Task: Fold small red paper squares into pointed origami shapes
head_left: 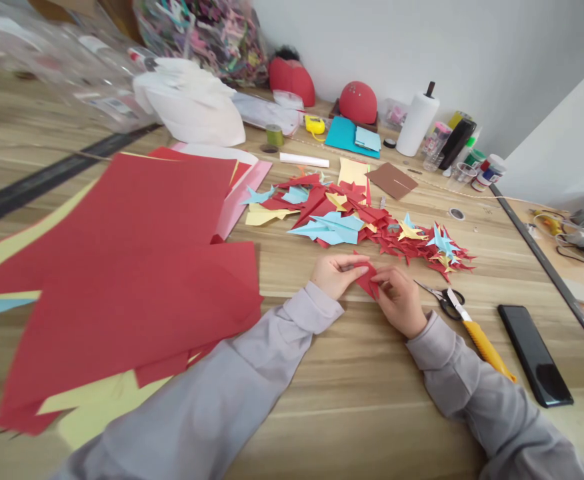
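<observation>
A small folded piece of red paper (pixel 365 279) is pinched between both hands, just above the wooden table (pixel 352 393). My left hand (pixel 339 275) grips its left edge with thumb and fingers. On its right side, the fingers of my right hand (pixel 397 297) are closed on it. Behind the hands lies a long pile of folded paper pieces (pixel 322 207), mostly red with some yellow and blue. A larger blue folded paper plane (pixel 329 229) rests at the front of that pile.
Large red paper sheets (pixel 147 307) spread over the left side. Black scissors (pixel 445 298), a yellow-handled cutter (pixel 487 347) and a phone (pixel 535 353) lie to the right. Along the back stand a white roll (pixel 419 123), several bottles, a yellow tape measure (pixel 315 125) and red domes (pixel 358 102).
</observation>
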The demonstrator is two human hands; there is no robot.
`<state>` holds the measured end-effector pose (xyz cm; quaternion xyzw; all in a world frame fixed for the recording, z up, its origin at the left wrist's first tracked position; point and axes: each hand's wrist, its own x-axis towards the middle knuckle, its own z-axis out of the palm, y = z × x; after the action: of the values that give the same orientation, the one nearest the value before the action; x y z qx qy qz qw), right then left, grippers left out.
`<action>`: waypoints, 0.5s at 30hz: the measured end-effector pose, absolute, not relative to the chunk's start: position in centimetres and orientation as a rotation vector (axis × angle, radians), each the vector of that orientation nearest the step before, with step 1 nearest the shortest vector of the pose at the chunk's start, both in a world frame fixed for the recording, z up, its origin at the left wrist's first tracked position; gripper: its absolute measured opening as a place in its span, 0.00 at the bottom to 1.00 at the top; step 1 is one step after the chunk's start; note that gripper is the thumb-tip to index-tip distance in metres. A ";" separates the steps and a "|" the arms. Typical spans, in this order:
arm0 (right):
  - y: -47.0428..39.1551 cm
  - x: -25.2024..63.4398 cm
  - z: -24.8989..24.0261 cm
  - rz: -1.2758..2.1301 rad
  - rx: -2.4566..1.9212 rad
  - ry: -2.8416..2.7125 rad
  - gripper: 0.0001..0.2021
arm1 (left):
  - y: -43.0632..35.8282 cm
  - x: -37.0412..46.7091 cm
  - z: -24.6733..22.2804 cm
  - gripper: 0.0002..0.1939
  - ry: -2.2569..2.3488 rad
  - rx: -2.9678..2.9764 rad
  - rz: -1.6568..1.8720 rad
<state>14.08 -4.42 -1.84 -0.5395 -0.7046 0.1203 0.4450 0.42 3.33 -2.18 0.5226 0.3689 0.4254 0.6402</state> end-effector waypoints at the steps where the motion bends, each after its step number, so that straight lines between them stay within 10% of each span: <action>1: -4.4 14.1 -1.8 0.306 -1.340 -1.739 0.06 | 3.3 0.4 -2.2 0.15 0.839 1.186 0.970; 15: -4.1 14.2 -1.8 0.644 -1.394 -1.402 0.05 | 3.1 0.6 -2.3 0.14 0.787 1.191 0.978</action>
<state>14.22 -4.13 -1.75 -0.5779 -0.5813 0.2672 0.5067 0.56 3.14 -2.31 0.5239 0.3460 0.4302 0.6486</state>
